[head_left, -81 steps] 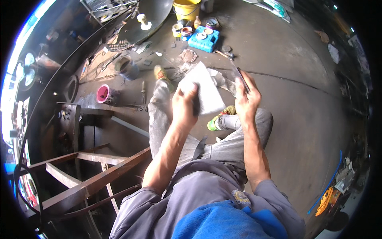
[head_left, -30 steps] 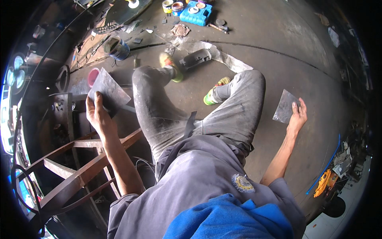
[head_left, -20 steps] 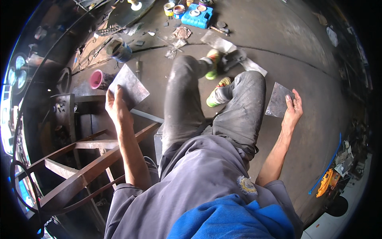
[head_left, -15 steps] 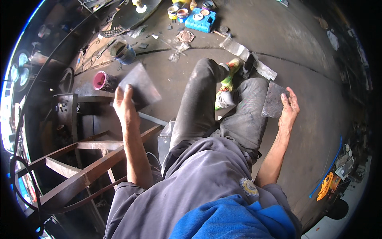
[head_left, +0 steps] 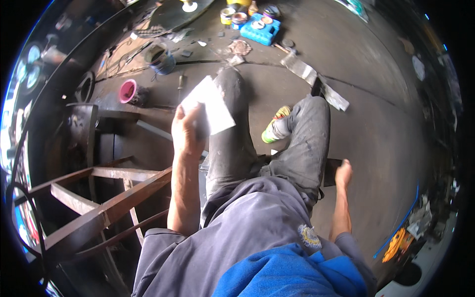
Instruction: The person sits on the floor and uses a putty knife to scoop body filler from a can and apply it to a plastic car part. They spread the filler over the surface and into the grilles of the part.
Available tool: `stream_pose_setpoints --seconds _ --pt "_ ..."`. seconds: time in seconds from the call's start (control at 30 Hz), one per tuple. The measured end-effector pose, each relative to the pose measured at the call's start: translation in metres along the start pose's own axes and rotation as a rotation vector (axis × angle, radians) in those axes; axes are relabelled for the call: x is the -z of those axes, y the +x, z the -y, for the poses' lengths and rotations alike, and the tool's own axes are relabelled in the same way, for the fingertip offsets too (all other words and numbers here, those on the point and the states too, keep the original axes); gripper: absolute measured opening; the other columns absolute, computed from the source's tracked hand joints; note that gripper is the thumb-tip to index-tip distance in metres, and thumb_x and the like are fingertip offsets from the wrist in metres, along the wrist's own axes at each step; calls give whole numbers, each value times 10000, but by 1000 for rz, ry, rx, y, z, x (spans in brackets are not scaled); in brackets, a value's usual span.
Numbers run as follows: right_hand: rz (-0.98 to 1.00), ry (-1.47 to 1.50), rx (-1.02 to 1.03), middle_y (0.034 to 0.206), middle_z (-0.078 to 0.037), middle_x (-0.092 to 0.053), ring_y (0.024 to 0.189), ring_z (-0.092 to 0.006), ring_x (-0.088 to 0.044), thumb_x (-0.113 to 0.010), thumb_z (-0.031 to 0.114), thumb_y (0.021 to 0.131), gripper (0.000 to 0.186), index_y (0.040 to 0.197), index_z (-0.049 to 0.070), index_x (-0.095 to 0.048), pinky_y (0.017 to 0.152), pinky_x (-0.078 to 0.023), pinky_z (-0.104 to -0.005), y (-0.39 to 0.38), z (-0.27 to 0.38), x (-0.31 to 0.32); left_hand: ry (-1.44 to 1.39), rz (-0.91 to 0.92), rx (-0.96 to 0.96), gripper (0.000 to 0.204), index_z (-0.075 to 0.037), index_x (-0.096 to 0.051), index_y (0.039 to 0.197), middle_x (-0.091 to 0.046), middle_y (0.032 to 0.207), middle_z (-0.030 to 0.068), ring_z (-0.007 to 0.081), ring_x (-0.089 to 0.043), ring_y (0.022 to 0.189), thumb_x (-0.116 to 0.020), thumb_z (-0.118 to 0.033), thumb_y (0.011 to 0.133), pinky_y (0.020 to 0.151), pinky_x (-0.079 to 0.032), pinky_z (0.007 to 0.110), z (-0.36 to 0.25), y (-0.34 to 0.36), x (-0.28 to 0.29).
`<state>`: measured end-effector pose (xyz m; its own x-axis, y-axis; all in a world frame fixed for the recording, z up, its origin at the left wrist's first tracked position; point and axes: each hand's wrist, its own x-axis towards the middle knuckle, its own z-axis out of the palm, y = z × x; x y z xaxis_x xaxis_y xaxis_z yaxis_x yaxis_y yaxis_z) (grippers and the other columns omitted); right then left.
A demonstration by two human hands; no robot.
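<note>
My left hand (head_left: 188,131) grips a flat square plate (head_left: 213,109), bright with glare, raised in front of my left thigh (head_left: 225,153). Low beside my right thigh (head_left: 309,143), my right hand (head_left: 344,173) is closed on a dark flat plate (head_left: 332,168), slightly blurred and partly behind the leg. A yellow-green shoe (head_left: 274,123) shows between my legs, and a crumpled silvery strip (head_left: 299,67) lies beyond my right knee.
A rusty metal frame (head_left: 123,208) stands at lower left. A pink bucket (head_left: 127,91), a grey bucket (head_left: 159,62), paint cans (head_left: 227,16) and a blue plastic case (head_left: 260,32) sit on the floor ahead. A blue tube (head_left: 398,222) and an orange object (head_left: 396,245) lie at right.
My left hand and its plate have moved right and now catch the light. My right hand has dropped lower with its plate. Earlier, the two hands moved apart, then the left came inward.
</note>
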<state>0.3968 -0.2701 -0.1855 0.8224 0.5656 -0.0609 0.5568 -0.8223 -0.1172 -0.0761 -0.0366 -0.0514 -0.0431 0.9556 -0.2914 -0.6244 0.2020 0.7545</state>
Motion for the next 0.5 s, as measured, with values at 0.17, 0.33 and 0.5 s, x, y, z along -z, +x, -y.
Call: stream_pose_setpoints --seconds 0.17,0.33,0.5 --pt "-32 980 227 927 -86 -716 790 -151 -650 -692 85 893 232 1086 -43 -679 765 -528 -300 11 99 88 20 -33 71 439 -80 -557 1233 -616 1089 75 196 -603 977 -598 -39 797 834 -510 338 11 -4 -49" --pt "89 976 1112 1146 -203 -630 988 -322 -659 -594 46 911 285 1185 -9 -642 856 -536 -367 -94 307 131 -74 4 28 541 -92 -506 1333 -616 1150 102 256 -620 1050 -560 -73 795 907 -535 420 40 -10 -62" --pt "119 976 1323 1131 -215 -629 971 -388 -650 -629 105 884 368 1244 28 -620 822 -549 -438 -159 343 116 30 265 -248 742 -75 -231 1558 -391 1525 122 238 -409 1366 -341 -562 1009 1128 -306 361 30 -5 -56"
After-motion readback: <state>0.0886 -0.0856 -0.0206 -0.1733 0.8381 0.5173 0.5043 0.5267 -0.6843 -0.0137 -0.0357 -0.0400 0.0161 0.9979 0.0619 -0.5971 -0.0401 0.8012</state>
